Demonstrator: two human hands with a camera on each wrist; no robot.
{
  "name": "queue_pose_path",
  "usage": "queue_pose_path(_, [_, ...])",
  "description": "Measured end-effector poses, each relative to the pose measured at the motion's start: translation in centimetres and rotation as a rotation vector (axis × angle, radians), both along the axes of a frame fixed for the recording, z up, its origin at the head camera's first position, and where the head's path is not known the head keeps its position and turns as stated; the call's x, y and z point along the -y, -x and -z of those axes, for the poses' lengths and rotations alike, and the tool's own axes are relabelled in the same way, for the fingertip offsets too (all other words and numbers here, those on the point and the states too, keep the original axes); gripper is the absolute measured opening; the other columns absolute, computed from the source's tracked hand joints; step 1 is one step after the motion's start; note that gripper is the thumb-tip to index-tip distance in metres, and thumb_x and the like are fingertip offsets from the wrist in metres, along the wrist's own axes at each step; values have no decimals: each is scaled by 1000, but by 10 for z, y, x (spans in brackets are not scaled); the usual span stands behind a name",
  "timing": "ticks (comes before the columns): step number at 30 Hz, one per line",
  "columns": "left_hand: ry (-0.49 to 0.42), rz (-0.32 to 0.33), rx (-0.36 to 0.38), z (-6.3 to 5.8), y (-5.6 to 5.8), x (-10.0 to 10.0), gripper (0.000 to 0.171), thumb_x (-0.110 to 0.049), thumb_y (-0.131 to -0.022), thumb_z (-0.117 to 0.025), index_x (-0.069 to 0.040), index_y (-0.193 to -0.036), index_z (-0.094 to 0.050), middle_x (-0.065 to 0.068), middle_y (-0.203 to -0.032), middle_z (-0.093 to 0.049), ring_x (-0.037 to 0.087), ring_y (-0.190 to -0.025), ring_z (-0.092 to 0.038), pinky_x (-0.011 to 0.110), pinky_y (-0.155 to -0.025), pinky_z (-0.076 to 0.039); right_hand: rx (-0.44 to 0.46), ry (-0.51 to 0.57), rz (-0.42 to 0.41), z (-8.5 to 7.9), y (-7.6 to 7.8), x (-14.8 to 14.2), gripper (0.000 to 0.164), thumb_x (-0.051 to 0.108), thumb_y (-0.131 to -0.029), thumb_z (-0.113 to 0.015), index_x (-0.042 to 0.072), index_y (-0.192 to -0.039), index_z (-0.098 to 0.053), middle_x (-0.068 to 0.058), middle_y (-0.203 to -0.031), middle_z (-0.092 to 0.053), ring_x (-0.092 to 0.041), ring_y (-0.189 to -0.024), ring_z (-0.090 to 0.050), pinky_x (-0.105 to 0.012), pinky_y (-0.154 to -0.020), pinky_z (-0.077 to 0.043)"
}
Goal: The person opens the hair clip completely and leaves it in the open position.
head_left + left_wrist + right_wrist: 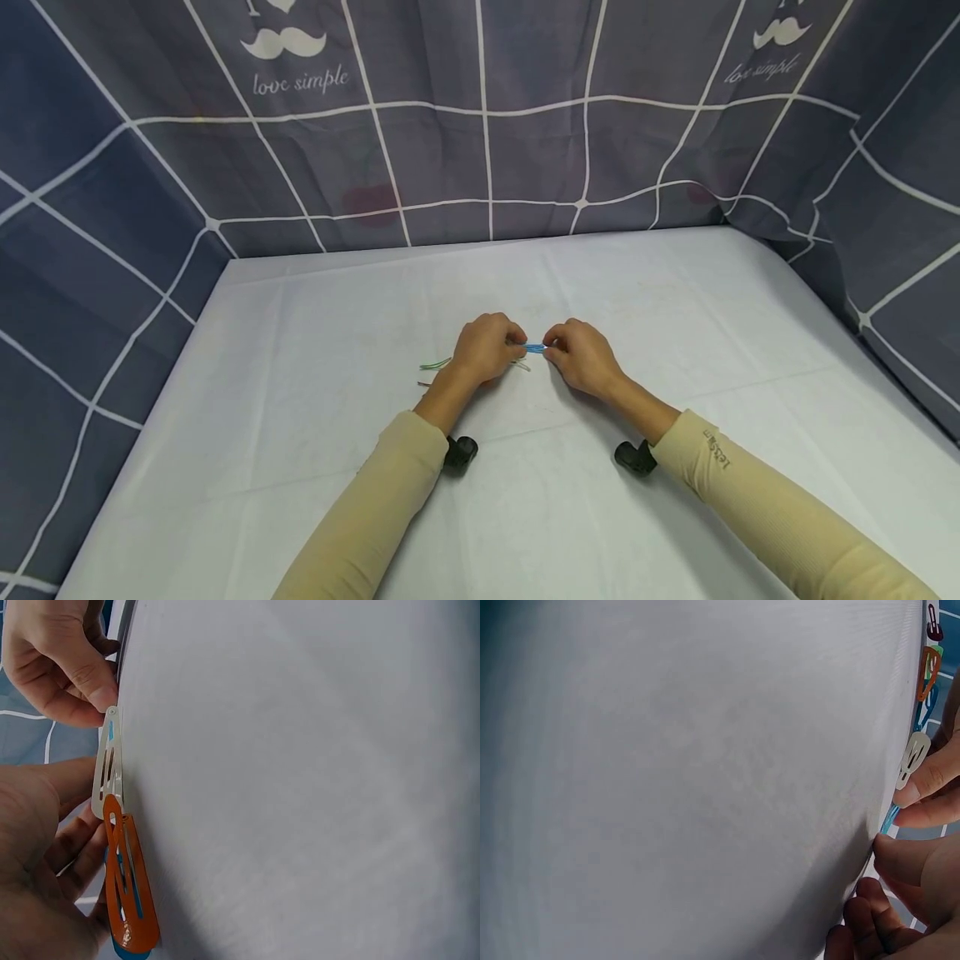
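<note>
A light blue snap hair clip [535,348] spans the gap between both hands, low over the white table. My left hand [487,346] pinches one end with thumb and fingertips, and my right hand [581,354] pinches the other. In the right wrist view the blue clip [889,819] shows only as a short strip between the fingertips. Beside the left hand lie a whitish clip [109,769] and an orange clip [131,900], the latter overlapping a darker blue clip [124,954]. Fingers hide much of the held clip.
Past the left hand, a green clip [435,365] lies on the white cloth [337,400]. A dark red clip [934,630] appears at the row's far end. Grey gridded curtains [442,167] surround the table's back and sides.
</note>
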State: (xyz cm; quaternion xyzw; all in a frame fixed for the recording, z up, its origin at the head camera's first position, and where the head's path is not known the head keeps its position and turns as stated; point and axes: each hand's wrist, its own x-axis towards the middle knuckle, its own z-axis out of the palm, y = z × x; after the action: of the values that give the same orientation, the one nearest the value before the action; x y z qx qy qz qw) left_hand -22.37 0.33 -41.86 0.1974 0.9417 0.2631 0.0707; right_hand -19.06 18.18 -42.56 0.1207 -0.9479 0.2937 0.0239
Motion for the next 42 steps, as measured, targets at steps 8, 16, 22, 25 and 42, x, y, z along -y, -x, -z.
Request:
queue_pose_path(8, [7,4,-16,0,0,0,14,-21,-90,-74,-16,-102,-79,0,-110,-66,21,-111,-58,40,-98,-42,-12,8,11,0,-1,2,10,4,-89,-71,0,-98,-72,-7,-81,-58,-21,-72,-53,-37,-66,-44])
queue_pose_path(16, [-14,8,-1,2,2,0,13,-20,-91,-74,-15,-101,-79,-1,-107,-69,19,-107,-60,37,-95,-44,8,10,13,1,0,1,6,5,-90,-71,0,-92,-72,-6,-80,-57,-20,-71,-52,-35,-66,-44])
queue_pose_path(22, [-32,22,-1,1,3,1,12,-19,-91,-72,-15,-100,-79,-2,-100,-71,17,-100,-60,35,-92,-44,7,16,4,1,1,1,6,5,-90,-70,-1,-90,-72,-6,-81,-58,-20,-72,-54,-36,-67,-46])
queue_pose_path(25, [-55,24,3,1,3,1,11,-19,-92,-72,-14,-100,-79,-2,-99,-72,17,-99,-61,36,-92,-44,13,26,1,1,1,0,6,5,-91,-70,-1,-90,-72,-6,-82,-58,-20,-72,-54,-35,-67,-46])
queue_pose_path(42, [-176,57,12,-12,-8,14,12,-13,-93,-69,-12,-101,-78,-1,-100,-73,18,-103,-63,36,-89,-48,-44,189,8,-5,-10,4,4,1,-91,-66,1,-91,-69,-9,-89,-64,-23,-79,-55,-37,-73,-44])
